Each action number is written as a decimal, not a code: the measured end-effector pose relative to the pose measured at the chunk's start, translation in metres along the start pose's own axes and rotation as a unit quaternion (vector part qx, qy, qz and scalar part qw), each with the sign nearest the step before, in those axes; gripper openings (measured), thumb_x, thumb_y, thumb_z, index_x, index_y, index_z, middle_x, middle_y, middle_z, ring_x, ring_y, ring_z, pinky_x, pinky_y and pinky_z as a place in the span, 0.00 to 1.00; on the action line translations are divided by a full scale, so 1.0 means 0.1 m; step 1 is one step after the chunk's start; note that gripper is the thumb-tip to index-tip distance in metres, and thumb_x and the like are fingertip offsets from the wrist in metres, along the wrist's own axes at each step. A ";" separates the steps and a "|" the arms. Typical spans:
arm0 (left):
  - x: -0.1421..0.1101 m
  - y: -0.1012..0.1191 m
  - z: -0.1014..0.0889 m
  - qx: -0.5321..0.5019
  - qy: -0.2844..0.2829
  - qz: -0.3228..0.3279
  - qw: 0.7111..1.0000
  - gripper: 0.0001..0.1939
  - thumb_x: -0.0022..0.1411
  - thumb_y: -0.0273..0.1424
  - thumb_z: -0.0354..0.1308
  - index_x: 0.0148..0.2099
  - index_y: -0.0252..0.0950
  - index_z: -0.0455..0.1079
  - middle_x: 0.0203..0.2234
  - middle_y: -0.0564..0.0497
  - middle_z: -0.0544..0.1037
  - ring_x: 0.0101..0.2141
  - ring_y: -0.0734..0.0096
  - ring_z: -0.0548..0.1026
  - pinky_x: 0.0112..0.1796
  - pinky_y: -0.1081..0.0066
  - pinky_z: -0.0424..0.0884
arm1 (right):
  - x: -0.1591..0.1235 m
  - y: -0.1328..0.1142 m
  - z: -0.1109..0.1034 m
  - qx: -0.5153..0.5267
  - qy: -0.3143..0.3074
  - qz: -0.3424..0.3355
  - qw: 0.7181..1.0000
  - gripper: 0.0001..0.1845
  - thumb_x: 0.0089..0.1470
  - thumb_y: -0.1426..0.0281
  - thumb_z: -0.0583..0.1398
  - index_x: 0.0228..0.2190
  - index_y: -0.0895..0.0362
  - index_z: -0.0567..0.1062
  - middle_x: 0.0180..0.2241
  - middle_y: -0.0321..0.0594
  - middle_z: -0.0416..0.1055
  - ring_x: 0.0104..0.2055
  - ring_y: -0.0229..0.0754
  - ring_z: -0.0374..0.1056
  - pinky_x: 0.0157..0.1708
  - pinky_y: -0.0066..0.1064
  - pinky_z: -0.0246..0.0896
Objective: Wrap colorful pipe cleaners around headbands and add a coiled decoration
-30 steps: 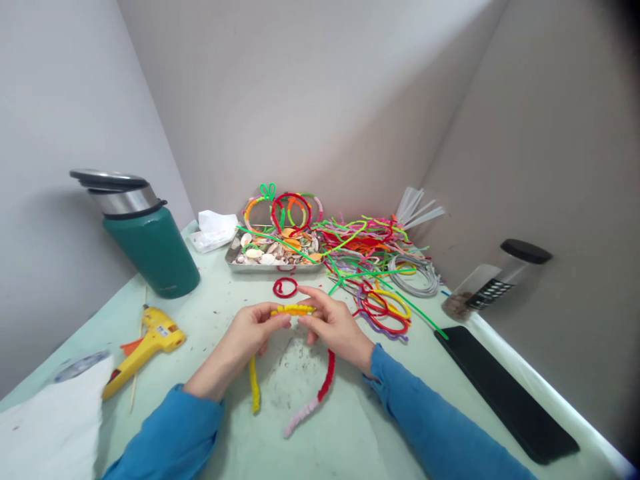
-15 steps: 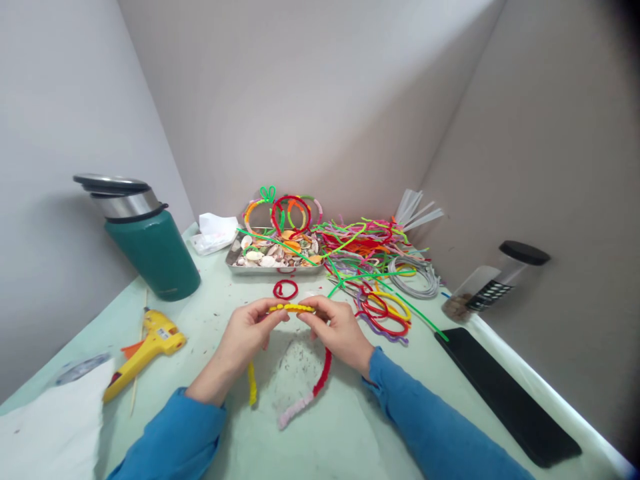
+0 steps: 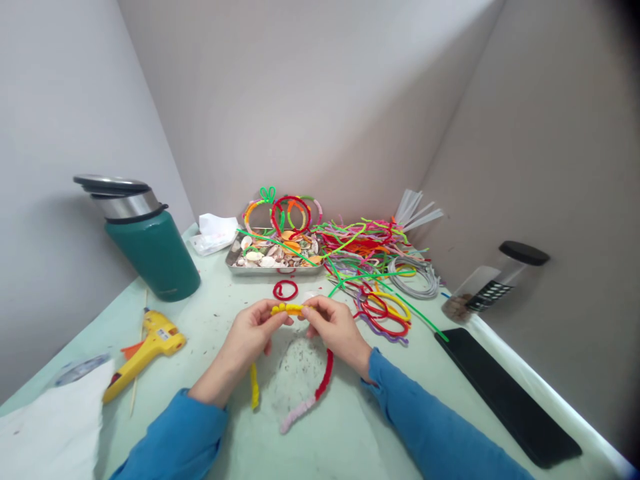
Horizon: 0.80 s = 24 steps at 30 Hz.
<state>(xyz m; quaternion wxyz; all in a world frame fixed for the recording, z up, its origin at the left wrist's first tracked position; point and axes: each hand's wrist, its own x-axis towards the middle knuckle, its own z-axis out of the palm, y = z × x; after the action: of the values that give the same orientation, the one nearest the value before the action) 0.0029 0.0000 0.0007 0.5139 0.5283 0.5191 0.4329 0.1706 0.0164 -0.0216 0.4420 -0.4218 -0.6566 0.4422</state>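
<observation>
A fuzzy hoop point(image 3: 289, 309) made of yellow, red and pink pipe cleaner is held between both hands over the pale green table point(image 3: 330, 440). My left hand point(image 3: 249, 333) pinches the yellow top part on the left. My right hand point(image 3: 334, 327) pinches it on the right, fingers closed. The yellow end hangs down below my left hand, and the red and pink end curves below my right hand. A small red ring point(image 3: 285, 289) lies just beyond my fingers.
A metal tray point(image 3: 235, 264) of shells sits at the back, with a pile of coloured pipe cleaners point(image 3: 373, 257) to its right. A green flask point(image 3: 150, 247) and a yellow glue gun point(image 3: 145, 350) are on the left. A black phone point(image 3: 505, 393) and a jar point(image 3: 493, 280) lie on the right.
My hands have drawn closer together, so the yellow stretch between them is shorter. The hanging ends shifted slightly.
</observation>
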 end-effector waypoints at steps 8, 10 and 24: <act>-0.02 0.02 0.03 -0.058 -0.029 -0.025 0.998 0.24 0.51 0.37 0.58 0.49 0.32 0.62 0.31 0.49 0.76 0.11 0.86 0.56 0.13 0.78 0.60 | 0.01 -0.01 0.01 0.006 0.059 -0.024 0.998 0.10 0.52 0.65 0.55 0.29 0.58 0.73 0.26 0.37 0.71 0.25 0.36 0.67 0.25 0.24 0.61; -0.02 0.01 0.03 -0.087 -0.048 -0.024 0.995 0.21 0.53 0.37 0.57 0.48 0.32 0.63 0.31 0.50 0.76 0.11 0.87 0.52 0.13 0.77 0.61 | 0.02 -0.02 0.01 0.020 0.062 -0.022 0.998 0.10 0.52 0.65 0.56 0.29 0.58 0.74 0.27 0.37 0.71 0.25 0.36 0.68 0.25 0.24 0.61; -0.01 -0.01 -0.02 -0.139 -0.041 -0.051 0.988 0.10 0.53 0.30 0.56 0.39 0.32 0.68 0.20 0.55 0.71 0.11 0.85 0.54 0.13 0.79 0.55 | 0.02 -0.02 -0.02 0.015 0.066 -0.012 0.998 0.09 0.51 0.66 0.57 0.29 0.58 0.74 0.24 0.36 0.70 0.22 0.35 0.67 0.22 0.24 0.60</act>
<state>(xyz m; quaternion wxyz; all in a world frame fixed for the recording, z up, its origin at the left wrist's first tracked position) 0.0008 -0.0008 0.0003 0.6245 0.4422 0.4586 0.4517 0.1717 0.0185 -0.0190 0.4959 -0.4352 -0.6244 0.4182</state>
